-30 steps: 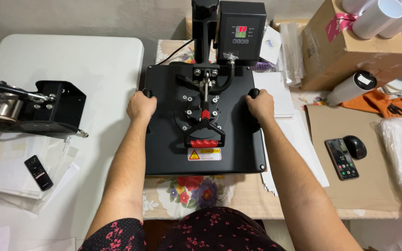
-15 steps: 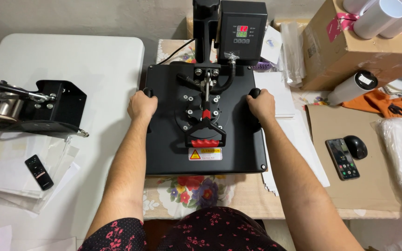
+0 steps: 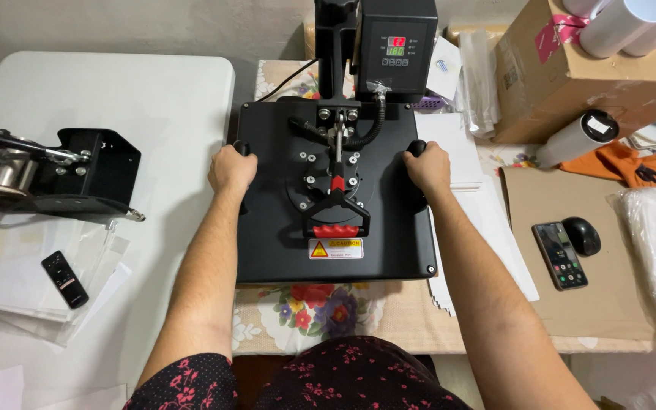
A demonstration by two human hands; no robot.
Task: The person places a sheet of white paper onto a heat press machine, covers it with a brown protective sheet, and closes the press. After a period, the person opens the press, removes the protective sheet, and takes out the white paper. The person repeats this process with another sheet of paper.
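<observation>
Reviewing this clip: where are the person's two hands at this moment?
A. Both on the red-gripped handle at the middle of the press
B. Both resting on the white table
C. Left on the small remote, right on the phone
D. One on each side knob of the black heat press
D: the left hand and the right hand each grip a black knob at opposite edges of the black heat press; the red-gripped handle is untouched.
</observation>
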